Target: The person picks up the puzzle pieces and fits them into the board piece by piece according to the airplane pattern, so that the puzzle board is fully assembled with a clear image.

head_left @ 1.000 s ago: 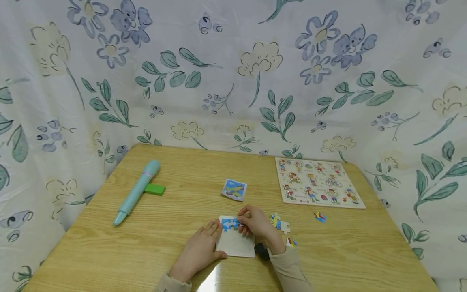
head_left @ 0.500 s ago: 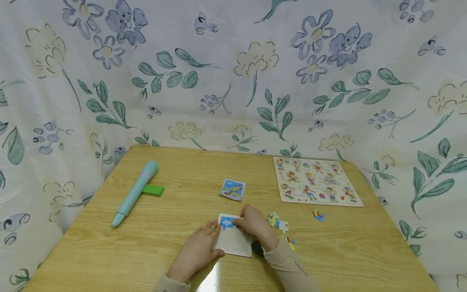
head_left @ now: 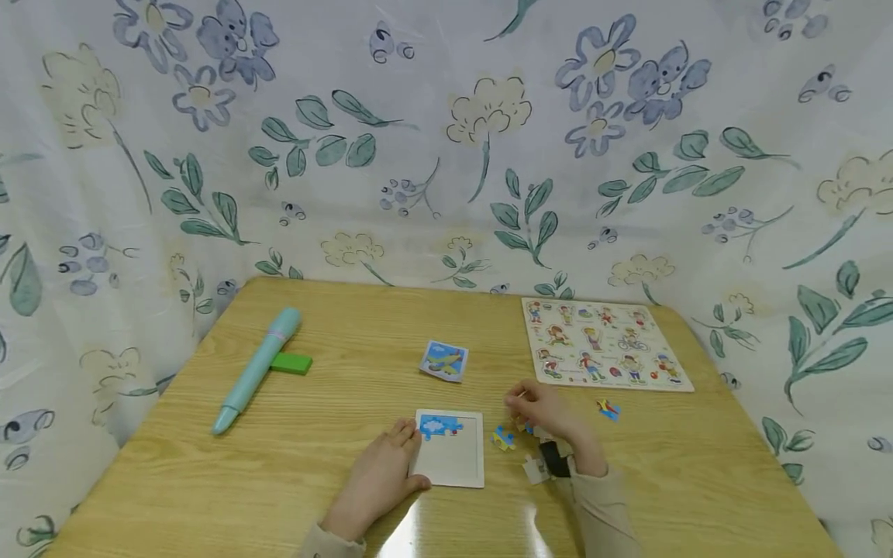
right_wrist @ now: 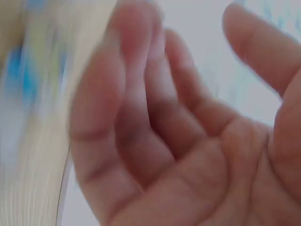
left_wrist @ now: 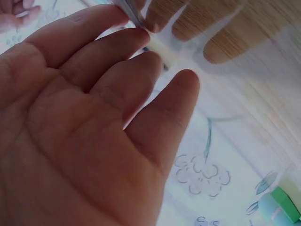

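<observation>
A small square puzzle tray (head_left: 449, 466) lies before me in the head view, with joined blue sky-and-cloud puzzle pieces (head_left: 436, 425) in its upper left corner. My left hand (head_left: 382, 477) rests against the tray's left edge, its fingers extended and its thumb at the lower corner. To the right, my right hand (head_left: 547, 411) hovers over loose pieces and hides part of them. Its fingers are loosely bent, and the right wrist view shows the thumb apart with nothing between. A blue-and-yellow piece (head_left: 502, 439) lies beside the tray; a pale piece (head_left: 535, 470) sits by the wrist.
Behind the tray lies an airplane picture card (head_left: 444, 362). A figure puzzle board (head_left: 607, 345) is at the back right, with a red-and-blue piece (head_left: 608, 409) in front. At the left are a teal tube (head_left: 258, 372) and a green block (head_left: 291, 363).
My right hand has let go of the blue piece in the tray and moved right, over the loose pieces. Some loose pieces lie differently. My left hand has stayed at the tray.
</observation>
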A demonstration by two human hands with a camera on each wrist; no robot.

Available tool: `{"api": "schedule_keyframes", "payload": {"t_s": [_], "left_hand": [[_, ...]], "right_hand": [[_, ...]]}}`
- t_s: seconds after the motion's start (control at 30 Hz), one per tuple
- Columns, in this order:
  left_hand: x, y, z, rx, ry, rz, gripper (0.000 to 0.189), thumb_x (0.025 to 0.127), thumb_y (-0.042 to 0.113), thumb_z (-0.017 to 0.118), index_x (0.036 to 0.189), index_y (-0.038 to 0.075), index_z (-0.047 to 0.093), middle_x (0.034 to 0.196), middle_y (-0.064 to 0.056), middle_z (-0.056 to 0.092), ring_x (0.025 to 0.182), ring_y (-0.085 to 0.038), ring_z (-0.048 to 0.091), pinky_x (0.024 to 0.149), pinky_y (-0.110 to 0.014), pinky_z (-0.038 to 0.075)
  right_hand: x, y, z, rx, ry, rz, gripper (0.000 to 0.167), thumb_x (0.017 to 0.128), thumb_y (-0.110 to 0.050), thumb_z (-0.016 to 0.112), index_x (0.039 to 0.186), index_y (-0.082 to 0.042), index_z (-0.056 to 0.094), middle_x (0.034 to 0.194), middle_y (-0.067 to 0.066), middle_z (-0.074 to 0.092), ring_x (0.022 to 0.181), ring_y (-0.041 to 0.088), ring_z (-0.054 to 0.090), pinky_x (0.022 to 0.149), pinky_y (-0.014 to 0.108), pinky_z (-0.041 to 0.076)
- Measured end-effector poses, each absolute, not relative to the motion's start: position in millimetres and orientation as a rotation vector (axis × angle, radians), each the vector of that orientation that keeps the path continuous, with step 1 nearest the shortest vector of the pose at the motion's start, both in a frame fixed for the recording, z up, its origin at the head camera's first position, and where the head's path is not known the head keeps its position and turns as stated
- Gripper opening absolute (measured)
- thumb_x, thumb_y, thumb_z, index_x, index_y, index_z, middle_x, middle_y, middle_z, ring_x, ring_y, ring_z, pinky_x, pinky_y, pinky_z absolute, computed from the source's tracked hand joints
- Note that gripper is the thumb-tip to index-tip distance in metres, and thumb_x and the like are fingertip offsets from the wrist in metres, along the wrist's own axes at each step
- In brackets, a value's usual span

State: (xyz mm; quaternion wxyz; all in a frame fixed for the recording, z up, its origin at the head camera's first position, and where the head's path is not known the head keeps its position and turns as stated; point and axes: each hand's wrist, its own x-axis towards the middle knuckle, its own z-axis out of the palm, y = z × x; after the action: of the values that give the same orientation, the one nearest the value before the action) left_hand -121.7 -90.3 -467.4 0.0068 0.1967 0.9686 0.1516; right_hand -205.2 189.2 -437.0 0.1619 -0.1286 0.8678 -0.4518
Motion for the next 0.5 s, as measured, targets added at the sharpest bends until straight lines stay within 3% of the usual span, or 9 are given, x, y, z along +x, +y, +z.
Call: {"api": "schedule_keyframes", "payload": {"t_s": [0.27, 0.37, 0.5], "left_hand": [[-125.1, -91.3, -469.3, 0.589, 2.981, 0.615, 0.075, 0.073, 0.041, 0.08, 0.127, -0.007, 0.058, 0.143, -0.026, 0.048, 0.135, -0.04, 0.045, 0.111, -0.052, 0.041], [-126.1, -92.4, -471.1, 0.576, 2.963, 0.66, 0.084, 0.073, 0.041, 0.08, 0.135, -0.008, 0.05, 0.146, -0.026, 0.044, 0.137, -0.04, 0.041, 0.112, -0.054, 0.038], [-126.4, -94.6, -471.5, 0.602, 2.949, 0.657, 0.091, 0.075, 0.043, 0.079, 0.141, -0.007, 0.043, 0.149, -0.024, 0.042, 0.139, -0.04, 0.04, 0.112, -0.057, 0.037]], "right_hand": [[-207.6, 277.7, -441.5, 0.178, 2.885, -1.009, 0.037, 0.096, -0.016, 0.056, 0.124, 0.009, 0.054, 0.128, 0.034, 0.053, 0.111, 0.047, 0.055, 0.089, 0.056, 0.05], [-206.1, 293.8, -445.9, 0.258, 2.867, -1.006, 0.045, 0.093, -0.011, 0.058, 0.132, 0.008, 0.049, 0.135, 0.036, 0.047, 0.113, 0.048, 0.053, 0.088, 0.055, 0.05], [-205.6, 302.1, -452.5, 0.281, 2.878, -0.982, 0.054, 0.086, -0.006, 0.064, 0.135, 0.007, 0.046, 0.132, 0.035, 0.05, 0.112, 0.047, 0.054, 0.09, 0.053, 0.05]]}}
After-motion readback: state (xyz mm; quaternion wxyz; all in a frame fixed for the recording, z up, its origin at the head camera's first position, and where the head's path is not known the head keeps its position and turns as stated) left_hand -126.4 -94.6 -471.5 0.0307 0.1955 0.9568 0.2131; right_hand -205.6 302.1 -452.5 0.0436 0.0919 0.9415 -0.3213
